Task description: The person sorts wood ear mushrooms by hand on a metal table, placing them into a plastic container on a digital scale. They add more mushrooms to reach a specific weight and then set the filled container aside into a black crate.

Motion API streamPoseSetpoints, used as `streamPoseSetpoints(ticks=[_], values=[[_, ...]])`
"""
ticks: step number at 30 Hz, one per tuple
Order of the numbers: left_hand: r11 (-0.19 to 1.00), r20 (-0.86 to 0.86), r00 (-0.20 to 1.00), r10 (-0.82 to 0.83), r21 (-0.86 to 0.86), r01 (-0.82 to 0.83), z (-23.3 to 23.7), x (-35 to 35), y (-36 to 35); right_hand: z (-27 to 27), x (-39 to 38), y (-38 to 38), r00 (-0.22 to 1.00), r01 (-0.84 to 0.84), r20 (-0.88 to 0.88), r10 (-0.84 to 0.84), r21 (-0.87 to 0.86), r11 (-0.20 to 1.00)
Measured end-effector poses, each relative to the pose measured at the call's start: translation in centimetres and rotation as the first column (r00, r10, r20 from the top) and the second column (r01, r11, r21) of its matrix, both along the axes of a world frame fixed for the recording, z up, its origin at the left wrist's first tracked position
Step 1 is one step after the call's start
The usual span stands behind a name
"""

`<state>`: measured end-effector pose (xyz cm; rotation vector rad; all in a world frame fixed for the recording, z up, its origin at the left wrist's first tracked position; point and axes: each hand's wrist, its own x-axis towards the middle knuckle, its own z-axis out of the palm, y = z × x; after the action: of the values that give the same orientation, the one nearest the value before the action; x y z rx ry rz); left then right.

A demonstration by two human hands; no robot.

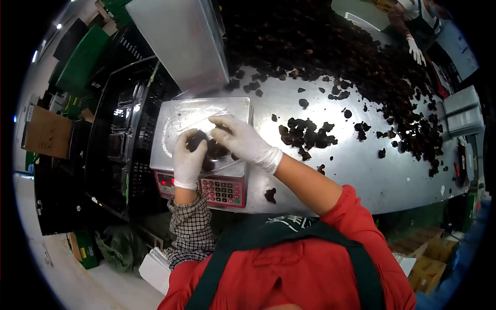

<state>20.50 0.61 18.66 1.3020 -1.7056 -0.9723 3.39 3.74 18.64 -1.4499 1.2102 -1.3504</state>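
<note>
A digital scale (232,196) with a metal pan, red-lit display and keypad stands at the table's near left. On its pan lies a clear plastic container (223,170), partly hidden by my hands, with dark, curled mushroom-like pieces (216,151) in it. My left hand (188,161), white-gloved, curls its thumb and fingers around a dark piece (195,140) at the container's left side. My right hand (243,143), also gloved, reaches over the container from the right. Its fingers are bent together near the pieces; what they hold is hidden.
A large heap of dark pieces (310,41) covers the metal table's (356,181) far side, with a small cluster (307,135) nearer. Left are a black crate (106,150) holding clear containers and a tall clear-container stack (178,41). A co-worker's gloved hand (416,50) shows far right.
</note>
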Motion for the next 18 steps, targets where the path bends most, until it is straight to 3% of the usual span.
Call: streamPoseSetpoints(ticks=[1, 2, 3, 4, 5, 7, 9, 11, 12, 15, 16, 18], values=[[1.000, 0.164, 0.986, -0.015, -0.023, 0.019, 0.6, 0.2, 0.5, 0.4, -0.8, 0.6, 0.999, 0.015, 0.050, -0.019, 0.075, 0.997], [0.979, 0.356, 0.934, -0.027, -0.180, 0.097, 0.7, 0.9, 0.5, 1.3, -2.3, 1.5, 0.998, 0.039, 0.046, -0.044, 0.115, 0.993], [0.937, 0.323, 0.946, -0.005, -0.329, 0.118, 0.6, 1.2, 0.6, 2.1, -4.2, 2.7, 0.997, 0.044, 0.060, -0.048, 0.065, 0.997], [0.918, 0.253, 0.967, 0.034, -0.390, 0.070, 1.7, 0.7, 1.5, 1.8, -5.9, 4.0, 0.972, 0.035, -0.235, -0.005, 0.123, 0.992], [0.896, 0.178, 0.982, 0.067, -0.443, 0.019, 3.3, 0.0, 2.6, 1.4, -7.1, 5.6, 0.861, 0.045, -0.506, 0.057, 0.187, 0.981], [0.895, 0.087, 0.993, -0.078, -0.433, 0.108, 4.1, -0.7, 4.3, -3.7, -7.2, 10.4, 0.690, -0.016, -0.678, 0.255, 0.337, 0.941], [0.848, 0.041, 0.936, -0.351, -0.410, 0.336, 3.6, -2.3, 6.2, -8.3, -5.6, 14.1, 0.620, -0.231, -0.662, 0.422, 0.360, 0.904], [0.771, 0.082, 0.845, -0.528, -0.371, 0.518, 2.5, -4.7, 8.0, -10.7, -3.9, 15.4, 0.644, -0.317, -0.621, 0.447, 0.316, 0.894], [0.765, 0.056, 0.822, -0.567, -0.337, 0.550, 1.5, -5.7, 8.8, -13.8, -3.4, 15.5, 0.741, -0.321, -0.576, 0.345, 0.148, 0.935], [0.771, -0.015, 0.785, -0.619, -0.202, 0.604, -0.7, -8.0, 10.6, -14.2, -3.7, 15.2, 0.754, -0.263, -0.568, 0.329, 0.198, 0.944], [0.758, 0.029, 0.774, -0.633, -0.182, 0.626, -1.7, -8.2, 10.8, -14.6, -3.9, 15.3, 0.728, -0.253, -0.584, 0.358, 0.256, 0.933], [0.747, 0.205, 0.758, -0.619, -0.147, 0.649, -3.5, -8.2, 11.2, -14.2, -4.8, 16.1, 0.802, -0.138, -0.552, 0.227, 0.200, 0.970]])
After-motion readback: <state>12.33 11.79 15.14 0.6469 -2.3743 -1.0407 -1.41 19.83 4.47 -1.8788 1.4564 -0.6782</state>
